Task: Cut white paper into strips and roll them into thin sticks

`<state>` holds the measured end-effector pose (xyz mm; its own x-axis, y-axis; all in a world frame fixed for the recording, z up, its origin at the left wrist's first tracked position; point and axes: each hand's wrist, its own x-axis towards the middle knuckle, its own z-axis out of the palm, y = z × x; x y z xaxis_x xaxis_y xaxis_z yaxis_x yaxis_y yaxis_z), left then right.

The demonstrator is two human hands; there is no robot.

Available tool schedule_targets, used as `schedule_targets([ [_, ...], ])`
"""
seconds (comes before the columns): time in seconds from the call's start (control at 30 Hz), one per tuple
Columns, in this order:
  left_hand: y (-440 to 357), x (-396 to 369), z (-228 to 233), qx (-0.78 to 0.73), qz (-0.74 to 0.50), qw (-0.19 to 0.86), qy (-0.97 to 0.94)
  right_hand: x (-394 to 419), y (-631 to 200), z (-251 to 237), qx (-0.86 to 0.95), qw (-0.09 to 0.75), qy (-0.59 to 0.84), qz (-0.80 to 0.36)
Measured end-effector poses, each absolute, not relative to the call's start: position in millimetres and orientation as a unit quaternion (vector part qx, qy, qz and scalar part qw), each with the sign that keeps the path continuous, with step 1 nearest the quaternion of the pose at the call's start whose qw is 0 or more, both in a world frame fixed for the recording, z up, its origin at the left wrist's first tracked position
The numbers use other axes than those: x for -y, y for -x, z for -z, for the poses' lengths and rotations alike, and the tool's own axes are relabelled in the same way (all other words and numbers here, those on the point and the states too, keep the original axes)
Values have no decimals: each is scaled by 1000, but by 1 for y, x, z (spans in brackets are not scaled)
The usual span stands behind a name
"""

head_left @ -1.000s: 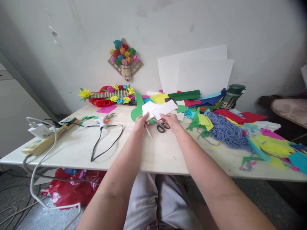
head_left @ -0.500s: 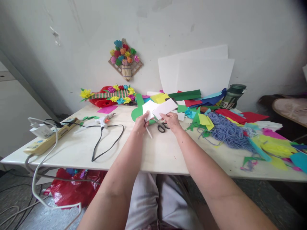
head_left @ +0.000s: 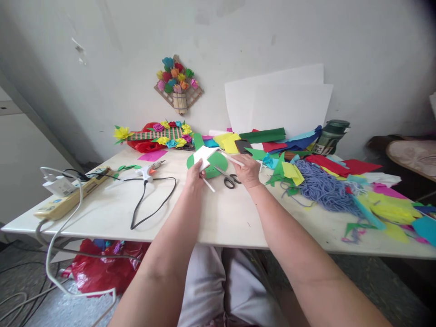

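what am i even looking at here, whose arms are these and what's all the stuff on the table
These are a person's own two bare arms, filmed by a camera worn on their head that looks forward and down, so the arms reach out from the bottom of the picture. There is no machine.

The left hand holds a small white card piece and a thin white stick. The right hand grips another white piece, seen nearly edge-on.

Both hands are above a white table. Between them lie black-handled scissors and a green cutout. To the left are a glue gun with its black cord and a power strip. To the right are coloured paper scraps and blue-purple yarn. White sheets lean on the wall.
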<state>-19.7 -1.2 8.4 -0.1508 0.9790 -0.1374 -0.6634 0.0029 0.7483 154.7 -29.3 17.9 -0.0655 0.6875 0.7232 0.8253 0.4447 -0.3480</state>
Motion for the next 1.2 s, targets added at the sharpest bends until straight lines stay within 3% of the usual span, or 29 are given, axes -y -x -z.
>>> schedule_targets([
  [0.13,19,3,-9,-344,-665,609,-263,22,-154,-15,639,503,573,-99],
  [0.27,12,5,-8,-323,-662,611,-290,20,-149,-14,548,585,464,-377],
  [0.4,11,5,-7,-310,-660,622,-286,24,-148,-17,514,584,404,-482],
  [0.7,5,7,-5,-302,-608,642,-356,22,-145,-13,484,607,354,-522],
  [0.9,0,7,1,-315,-541,647,-436,20,-143,-12,483,563,384,-550],
  [1.2,-2,8,-3,-338,-535,654,-415,13,-155,-17,336,703,417,-467],
])
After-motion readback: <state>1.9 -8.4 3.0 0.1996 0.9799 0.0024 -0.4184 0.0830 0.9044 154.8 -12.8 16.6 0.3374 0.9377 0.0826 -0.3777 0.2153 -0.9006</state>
